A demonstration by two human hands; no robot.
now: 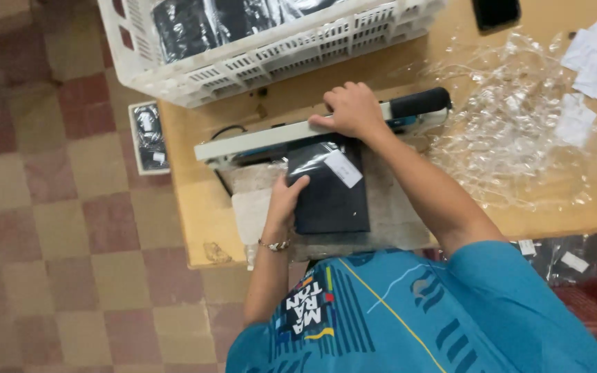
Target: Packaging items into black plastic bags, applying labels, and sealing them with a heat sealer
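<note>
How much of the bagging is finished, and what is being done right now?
Done: bagged dark items fill the white crate. In hand: the right hand presses the sealer bar down on the dark packet, which the left hand steadies. Left: loose clear bags lie beside it.

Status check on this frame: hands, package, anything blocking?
Right hand pressing sealer arm down. Left hand steadying black bagged package under it. Nothing blocking; loose clear bags off to side.

Short-sleeved teal jersey (450, 311) with dark blue vertical stripes, a thin yellow diagonal line and white lettering on the front. Bare forearms. Thin metallic beaded bracelet (275, 244) around the left wrist; no rings discernible.
</note>
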